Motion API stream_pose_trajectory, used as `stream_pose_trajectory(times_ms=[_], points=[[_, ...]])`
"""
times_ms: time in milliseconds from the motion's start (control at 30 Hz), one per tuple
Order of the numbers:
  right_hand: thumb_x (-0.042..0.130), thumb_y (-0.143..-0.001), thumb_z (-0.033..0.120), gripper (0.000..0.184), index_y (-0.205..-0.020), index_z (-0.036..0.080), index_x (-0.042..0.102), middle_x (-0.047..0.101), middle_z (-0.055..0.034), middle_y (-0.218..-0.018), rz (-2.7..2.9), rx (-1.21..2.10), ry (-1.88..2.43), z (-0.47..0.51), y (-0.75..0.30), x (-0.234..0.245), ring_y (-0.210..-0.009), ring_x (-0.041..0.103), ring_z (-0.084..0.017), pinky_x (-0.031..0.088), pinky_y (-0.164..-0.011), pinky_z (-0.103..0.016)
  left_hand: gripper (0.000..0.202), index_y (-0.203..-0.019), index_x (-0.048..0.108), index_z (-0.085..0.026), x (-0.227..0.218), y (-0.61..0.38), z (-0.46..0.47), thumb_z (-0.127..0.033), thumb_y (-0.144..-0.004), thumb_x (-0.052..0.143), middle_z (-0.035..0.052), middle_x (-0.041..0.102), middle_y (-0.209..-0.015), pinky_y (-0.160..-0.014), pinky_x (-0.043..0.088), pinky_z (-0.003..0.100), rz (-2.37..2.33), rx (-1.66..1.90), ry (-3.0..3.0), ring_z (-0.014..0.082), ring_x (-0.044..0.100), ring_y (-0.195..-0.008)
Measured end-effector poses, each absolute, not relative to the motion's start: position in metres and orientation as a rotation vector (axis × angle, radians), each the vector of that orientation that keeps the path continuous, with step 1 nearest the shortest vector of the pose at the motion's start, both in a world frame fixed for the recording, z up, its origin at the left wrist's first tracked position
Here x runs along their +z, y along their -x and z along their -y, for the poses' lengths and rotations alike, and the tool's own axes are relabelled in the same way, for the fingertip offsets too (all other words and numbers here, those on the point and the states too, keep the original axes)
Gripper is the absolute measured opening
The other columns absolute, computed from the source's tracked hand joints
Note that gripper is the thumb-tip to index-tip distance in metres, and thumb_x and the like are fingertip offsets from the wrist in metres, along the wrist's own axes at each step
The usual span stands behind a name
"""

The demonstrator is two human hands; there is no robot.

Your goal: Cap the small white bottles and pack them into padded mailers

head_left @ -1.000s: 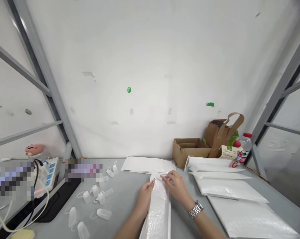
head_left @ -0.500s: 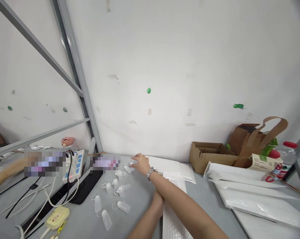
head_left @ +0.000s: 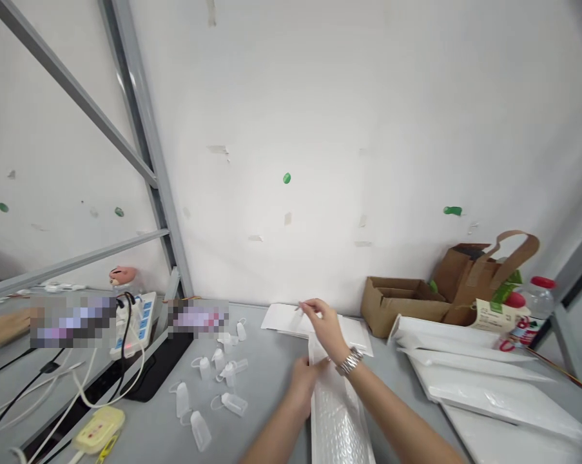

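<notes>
My right hand, with a metal watch at the wrist, is raised over the far end of a white bubble mailer. Pinched in its fingertips is a small translucent squeeze bottle, partly blurred. Lower down, my left hand grips the mailer's left edge near its far end, the thumb lying across it; the other fingers are mostly hidden. Several more squeeze bottles with looped cap straps lie or stand on the grey table to the left.
White sheets or envelopes lie behind my hands. To the right are a cardboard box, a paper bag and stacked white mailers. Leftward are a power strip, cables, a yellow device and another person's hand.
My right hand has moved right from the bottles, bringing one to the mailer. My left hand, earlier partly hidden beneath my right forearm, now shows at the mailer's edge.
</notes>
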State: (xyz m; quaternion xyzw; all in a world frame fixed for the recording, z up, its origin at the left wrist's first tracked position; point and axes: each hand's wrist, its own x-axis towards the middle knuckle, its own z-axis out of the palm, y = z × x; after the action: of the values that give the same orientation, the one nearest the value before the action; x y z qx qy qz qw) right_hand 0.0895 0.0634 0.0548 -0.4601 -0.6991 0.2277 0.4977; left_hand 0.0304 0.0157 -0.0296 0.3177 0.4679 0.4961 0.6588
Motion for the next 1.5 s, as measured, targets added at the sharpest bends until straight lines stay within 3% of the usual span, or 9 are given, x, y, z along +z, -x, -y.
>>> stream_pose_trajectory(times_ms=[133,267,567,900,1133,1300,1500], points=[[0.052,-0.080,0.048,0.031,-0.087,0.019,0.062,0.069,-0.0076,-0.088,1.406,0.506,1.168,-0.031,-0.162,0.042,-0.081,0.061,-0.022,0.046,-0.074,-0.034,0.040,-0.069,0.066,-0.010,-0.024,-0.033,-0.007,-0.034,-0.041,0.084,0.0055,0.069,-0.064,-0.059,0.046,0.031,-1.047,1.070,-0.767,0.0196,0.061,-0.058],[0.057,-0.074,0.050,0.031,-0.080,0.020,0.061,0.069,-0.0077,-0.081,1.246,0.520,1.207,-0.015,-0.193,0.017,-0.078,0.062,-0.024,0.048,-0.072,-0.037,0.045,-0.066,0.068,-0.010,-0.021,-0.036,-0.004,-0.037,-0.034,0.084,0.0055,0.069,-0.062,-0.059,0.044,0.030,-1.043,1.036,-0.839,0.0195,0.060,-0.056],[0.056,-0.073,0.052,0.030,-0.077,0.022,0.059,0.069,-0.0069,-0.077,1.087,0.609,1.207,-0.010,-0.187,0.000,-0.070,0.063,-0.023,0.050,-0.063,-0.035,0.040,-0.066,0.070,-0.010,-0.016,-0.037,-0.001,-0.035,-0.037,0.083,0.0040,0.067,-0.060,-0.057,0.042,0.028,-1.074,0.925,-1.006,0.0182,0.058,-0.055],[0.050,-0.080,0.047,0.028,-0.080,0.022,0.061,0.068,-0.0061,-0.082,1.274,0.438,1.272,0.001,-0.188,-0.003,-0.077,0.061,-0.021,0.047,-0.072,-0.034,0.035,-0.063,0.069,-0.012,-0.008,-0.037,0.003,-0.032,-0.038,0.082,0.0023,0.067,-0.058,-0.057,0.042,0.027,-1.120,0.899,-1.049,0.0174,0.058,-0.055],[0.057,-0.072,0.056,0.033,-0.071,0.023,0.058,0.068,-0.0041,-0.069,1.196,0.735,1.222,-0.005,-0.191,0.002,-0.060,0.060,-0.020,0.049,-0.058,-0.034,0.043,-0.066,0.069,-0.012,-0.011,-0.038,0.001,-0.047,-0.043,0.078,0.0019,0.065,-0.059,-0.056,0.040,0.026,-1.083,0.901,-1.058,0.0166,0.056,-0.056],[0.062,-0.064,0.056,0.035,-0.057,0.022,0.055,0.060,0.0002,-0.052,1.386,0.905,1.304,-0.012,-0.188,-0.008,-0.048,0.052,-0.017,0.039,-0.046,-0.028,0.053,-0.048,0.055,-0.016,-0.021,-0.038,-0.006,-0.068,-0.048,0.065,-0.0046,0.045,-0.043,-0.048,0.027,0.023,-1.112,0.991,-1.068,0.0098,0.038,-0.045],[0.050,-0.075,0.056,0.048,-0.043,0.021,0.044,0.046,0.0023,-0.050,1.528,0.781,1.364,-0.008,-0.181,-0.016,-0.054,0.043,-0.015,0.035,-0.053,-0.028,0.057,-0.052,0.052,-0.016,-0.025,-0.034,-0.009,-0.072,-0.050,0.059,-0.0045,0.043,-0.047,-0.051,0.028,0.024,-1.117,1.082,-1.054,0.0101,0.037,-0.049]])
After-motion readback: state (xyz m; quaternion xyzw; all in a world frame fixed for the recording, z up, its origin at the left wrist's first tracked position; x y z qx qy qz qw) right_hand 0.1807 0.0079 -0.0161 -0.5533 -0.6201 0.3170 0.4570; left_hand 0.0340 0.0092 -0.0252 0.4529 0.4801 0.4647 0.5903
